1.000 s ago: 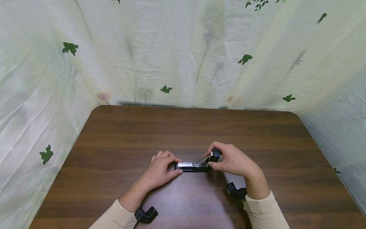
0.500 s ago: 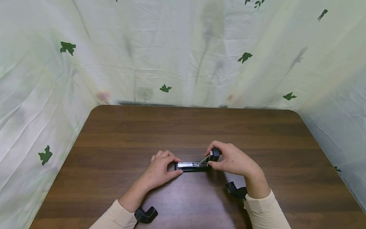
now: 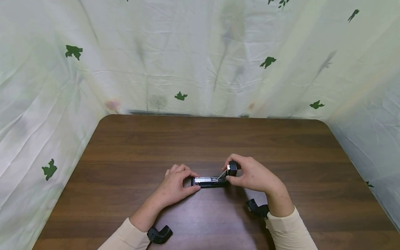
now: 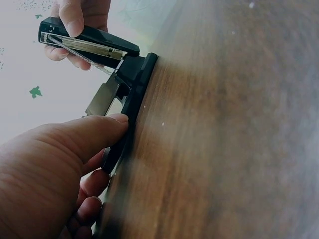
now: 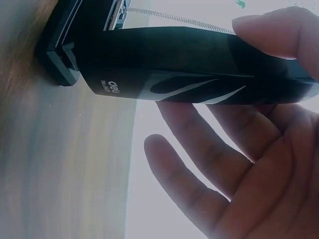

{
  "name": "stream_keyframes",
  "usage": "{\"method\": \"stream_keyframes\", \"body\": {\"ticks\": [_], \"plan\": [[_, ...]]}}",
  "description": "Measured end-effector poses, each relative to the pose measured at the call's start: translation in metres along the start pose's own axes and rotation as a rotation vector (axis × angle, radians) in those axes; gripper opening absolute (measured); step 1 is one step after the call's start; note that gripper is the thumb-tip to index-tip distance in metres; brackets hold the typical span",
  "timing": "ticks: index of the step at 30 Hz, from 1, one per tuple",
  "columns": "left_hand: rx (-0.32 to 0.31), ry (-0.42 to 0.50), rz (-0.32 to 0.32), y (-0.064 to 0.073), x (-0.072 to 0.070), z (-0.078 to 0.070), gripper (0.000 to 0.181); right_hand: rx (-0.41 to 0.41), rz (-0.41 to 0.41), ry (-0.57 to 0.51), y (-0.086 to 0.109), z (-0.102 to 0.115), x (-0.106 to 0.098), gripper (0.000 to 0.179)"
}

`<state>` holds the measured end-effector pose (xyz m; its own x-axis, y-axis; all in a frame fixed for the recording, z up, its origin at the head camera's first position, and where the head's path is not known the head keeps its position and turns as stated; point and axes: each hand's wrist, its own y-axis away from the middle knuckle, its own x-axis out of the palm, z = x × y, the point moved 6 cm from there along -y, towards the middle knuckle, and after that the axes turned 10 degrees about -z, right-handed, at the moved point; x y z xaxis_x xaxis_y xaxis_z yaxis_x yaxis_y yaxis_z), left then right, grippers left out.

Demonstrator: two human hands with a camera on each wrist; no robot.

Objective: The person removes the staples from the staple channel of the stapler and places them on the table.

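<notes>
A black stapler (image 3: 212, 184) lies on the table with its top arm (image 4: 89, 40) swung up at the right end. Its metal staple channel (image 4: 102, 97) is exposed, and a thin spring (image 5: 179, 19) stretches from it to the raised arm. My left hand (image 3: 175, 185) grips the left end of the base between thumb and fingers. My right hand (image 3: 254, 175) holds the raised arm, thumb on one side and fingers on the other. In the right wrist view two of its fingers stand free below the arm. Whether staples lie in the channel cannot be made out.
The brown wooden table (image 3: 200, 139) has rounded far corners. Behind it and at both sides hangs a pale curtain (image 3: 200, 62) with green leaf prints. Black wrist-worn devices (image 3: 160, 235) sit by both sleeves.
The raised arm of the stapler has tilted slightly to the left, and my right hand has shifted with it. My left hand has stayed in place on the base.
</notes>
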<state>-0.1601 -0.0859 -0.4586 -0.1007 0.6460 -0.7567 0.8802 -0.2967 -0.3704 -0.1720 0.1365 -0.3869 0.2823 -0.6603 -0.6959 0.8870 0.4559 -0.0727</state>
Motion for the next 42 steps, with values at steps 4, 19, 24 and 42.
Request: {"method": "stream_keyframes", "body": {"ticks": [4,19,24,42], "plan": [[-0.001,0.001,-0.001,0.000,0.000,0.000,0.029,0.002,0.005,-0.009,0.000,0.001,0.002,0.024],[-0.003,-0.017,0.010,0.000,-0.002,-0.002,0.031,-0.023,0.021,-0.004,-0.003,0.004,0.006,0.024],[-0.008,-0.014,0.012,0.000,-0.002,-0.002,0.030,0.002,0.021,0.019,0.000,0.003,0.000,0.024],[-0.018,0.009,0.015,0.001,-0.002,-0.002,0.027,0.085,0.007,0.033,0.008,-0.010,-0.018,0.026]]}}
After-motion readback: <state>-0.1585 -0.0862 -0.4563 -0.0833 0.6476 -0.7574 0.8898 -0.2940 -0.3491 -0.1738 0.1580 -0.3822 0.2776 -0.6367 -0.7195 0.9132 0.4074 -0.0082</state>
